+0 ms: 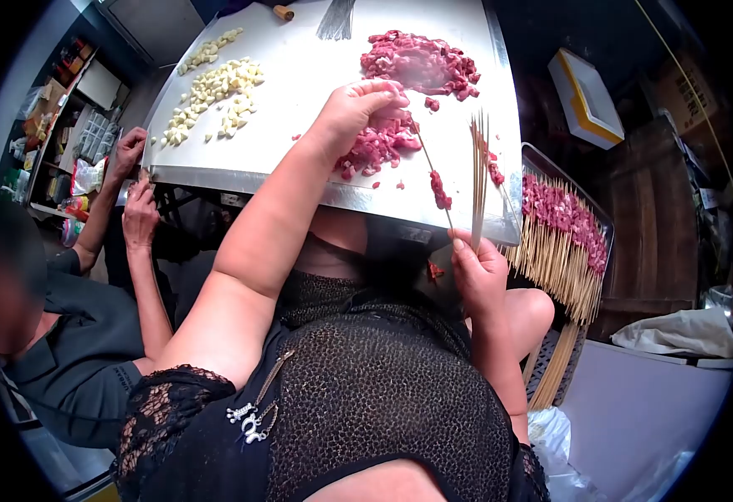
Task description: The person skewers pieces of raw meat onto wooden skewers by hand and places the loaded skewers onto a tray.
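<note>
While the right hand (481,272), at the near edge of the table (299,67), is clamped on a part-loaded skewer (440,191) and a fan of bare skewers (478,184), the left hand (371,102) hangs over the near meat heap (379,144), close to the skewer's tip. Its fingers curl inward; whether they close on a piece, cannot tell.

Progress, as judged: well under way. Done: many loaded skewers (561,230), packed close in a tray (610,232) beside the table's right edge. Part done: one, with a short run of meat along its stick. Left: the near meat heap, the far meat heap (417,63) and the bare skewers.

Edges and room: metal trim along the near side; open white surface between the far meat heap and the pale cloves (237,79); narrower gap right of the near meat heap. Co-worker's hand (140,216) at the left corner, well apart.
</note>
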